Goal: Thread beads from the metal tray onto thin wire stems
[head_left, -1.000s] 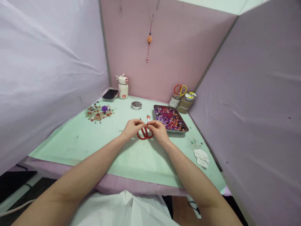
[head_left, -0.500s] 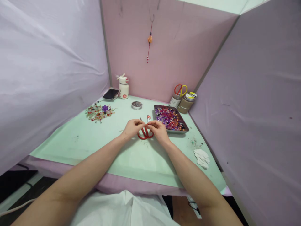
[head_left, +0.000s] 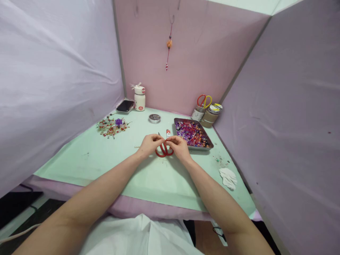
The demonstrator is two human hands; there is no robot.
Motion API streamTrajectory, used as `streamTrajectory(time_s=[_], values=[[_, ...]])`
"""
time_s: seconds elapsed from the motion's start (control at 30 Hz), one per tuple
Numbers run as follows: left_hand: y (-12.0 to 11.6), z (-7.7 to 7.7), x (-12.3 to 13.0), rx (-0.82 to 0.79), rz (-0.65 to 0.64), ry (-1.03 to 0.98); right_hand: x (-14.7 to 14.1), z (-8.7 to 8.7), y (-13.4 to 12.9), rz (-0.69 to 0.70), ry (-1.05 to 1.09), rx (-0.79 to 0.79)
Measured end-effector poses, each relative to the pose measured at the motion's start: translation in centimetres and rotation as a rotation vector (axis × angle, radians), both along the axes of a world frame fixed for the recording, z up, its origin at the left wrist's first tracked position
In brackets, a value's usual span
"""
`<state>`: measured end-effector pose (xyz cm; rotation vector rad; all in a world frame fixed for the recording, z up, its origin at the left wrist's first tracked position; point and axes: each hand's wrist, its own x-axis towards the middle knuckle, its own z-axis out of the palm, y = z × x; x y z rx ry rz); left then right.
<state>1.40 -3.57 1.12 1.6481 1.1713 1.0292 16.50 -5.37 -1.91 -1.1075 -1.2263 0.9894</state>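
My left hand (head_left: 152,144) and my right hand (head_left: 179,146) meet above the middle of the table, each with thumb and forefinger pinched together. Whatever lies between the fingertips is too small to make out. Directly below the fingers, red-handled scissors (head_left: 160,154) lie on the green cloth, their blades partly hidden by my left hand. Just beyond my right fingertips is a small red and white object (head_left: 168,133), perhaps a lighter. A metal tray (head_left: 201,149) of purple, red and orange beads stands right of my right hand.
Strung beads (head_left: 110,128) lie in a pile at the left. A round tin (head_left: 154,118), a white bottle (head_left: 139,99) and a phone (head_left: 125,106) sit farther back. Jars (head_left: 209,117) stand back right, one holding scissors. A beaded string (head_left: 169,44) hangs ahead. White gloves (head_left: 228,178) lie right.
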Motion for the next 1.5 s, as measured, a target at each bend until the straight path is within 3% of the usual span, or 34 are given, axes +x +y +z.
streamTrajectory(time_s=[0.43, 0.73, 0.97, 1.5], values=[[0.6, -1.2, -0.1, 0.107, -0.005, 0.034, -0.1, 0.0, -0.1, 0.002, 0.013, -0.001], [0.3, -0.6, 0.0, 0.051, -0.026, 0.021, 0.0, -0.1, 0.0, -0.010, -0.046, 0.048], [0.6, -1.1, -0.2, 0.016, -0.086, 0.022, 0.3, -0.3, 0.0, -0.057, -0.207, 0.157], [0.4, -0.8, -0.2, 0.019, -0.084, 0.006, 0.3, -0.3, -0.1, -0.063, -0.178, 0.173]])
